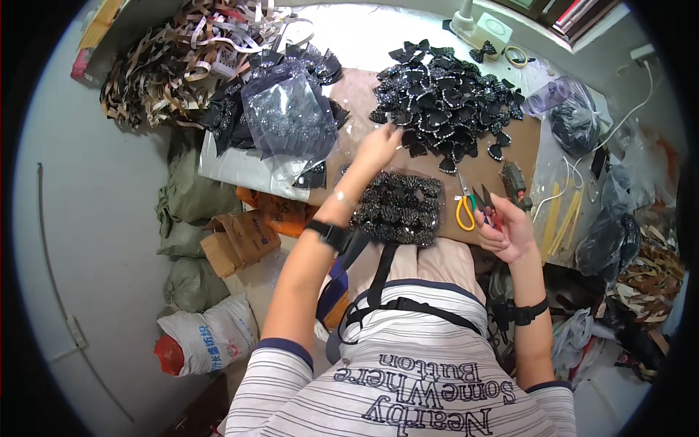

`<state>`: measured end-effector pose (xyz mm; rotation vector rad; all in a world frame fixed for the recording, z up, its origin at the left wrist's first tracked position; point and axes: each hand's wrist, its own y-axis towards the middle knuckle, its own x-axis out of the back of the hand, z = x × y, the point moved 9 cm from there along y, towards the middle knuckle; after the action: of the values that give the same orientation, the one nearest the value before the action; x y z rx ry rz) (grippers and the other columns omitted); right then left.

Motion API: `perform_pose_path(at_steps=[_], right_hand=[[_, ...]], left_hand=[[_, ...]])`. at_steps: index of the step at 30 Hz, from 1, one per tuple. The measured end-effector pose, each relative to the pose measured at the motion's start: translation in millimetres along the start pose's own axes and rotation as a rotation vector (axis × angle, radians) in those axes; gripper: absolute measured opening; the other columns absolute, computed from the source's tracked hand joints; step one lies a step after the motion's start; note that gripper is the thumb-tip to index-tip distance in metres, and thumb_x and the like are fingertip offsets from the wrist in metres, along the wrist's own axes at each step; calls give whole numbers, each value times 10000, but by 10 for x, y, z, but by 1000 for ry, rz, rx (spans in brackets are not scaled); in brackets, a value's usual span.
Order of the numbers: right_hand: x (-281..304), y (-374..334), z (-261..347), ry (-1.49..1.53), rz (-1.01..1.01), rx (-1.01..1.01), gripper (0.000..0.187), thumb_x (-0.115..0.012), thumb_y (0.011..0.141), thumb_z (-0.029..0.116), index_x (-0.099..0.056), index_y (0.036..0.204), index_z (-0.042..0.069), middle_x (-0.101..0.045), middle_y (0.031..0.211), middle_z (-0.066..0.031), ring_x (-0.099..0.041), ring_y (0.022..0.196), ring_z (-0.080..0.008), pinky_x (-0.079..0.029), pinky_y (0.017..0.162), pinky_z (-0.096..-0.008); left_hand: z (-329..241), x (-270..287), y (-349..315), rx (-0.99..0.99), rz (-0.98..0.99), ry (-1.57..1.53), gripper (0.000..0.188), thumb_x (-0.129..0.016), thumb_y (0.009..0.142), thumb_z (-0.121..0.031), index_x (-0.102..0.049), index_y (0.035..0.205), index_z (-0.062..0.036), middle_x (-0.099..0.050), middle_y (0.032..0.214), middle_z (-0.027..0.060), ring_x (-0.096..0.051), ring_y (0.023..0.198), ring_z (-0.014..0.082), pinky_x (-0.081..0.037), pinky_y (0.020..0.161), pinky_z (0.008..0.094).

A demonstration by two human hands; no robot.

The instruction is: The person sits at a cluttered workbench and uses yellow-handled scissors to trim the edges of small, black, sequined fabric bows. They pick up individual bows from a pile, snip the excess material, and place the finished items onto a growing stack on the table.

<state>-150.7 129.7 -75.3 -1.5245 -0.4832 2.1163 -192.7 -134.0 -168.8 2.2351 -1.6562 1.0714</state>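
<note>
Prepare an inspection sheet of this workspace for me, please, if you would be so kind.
Surface: brown board, partly covered.
Job's things: heap of beaded black pieces; rows of dark sparkly pieces; yellow-handled scissors.
Clutter: tangled ribbons, upper left; clear plastic bag.
Hands: left hand at the heap's near edge, grip unclear; right hand holding red-handled snips.
Cables: white cable at right.
Surroundings: green sacks and brown carton, at left.

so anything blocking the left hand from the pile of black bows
Nothing visible does: the left hand is at the near-left edge of the pile of black bows. The beaded rows lie behind it, not between.
</note>
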Motion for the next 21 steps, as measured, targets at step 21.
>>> perform_pose_path(at_steps=[21], right_hand=[[-351,405,-9,-992,-275,294,262,-643,895,275,-620,823,24,-483,560,33,-406,510,-30,-300,456,-224]], left_hand=[[163,-42,-1493,350,144,-1048,340,-407,1002,-258,-527,1247,-55,-632,1126,53,-607,952,125,-522,765,321]])
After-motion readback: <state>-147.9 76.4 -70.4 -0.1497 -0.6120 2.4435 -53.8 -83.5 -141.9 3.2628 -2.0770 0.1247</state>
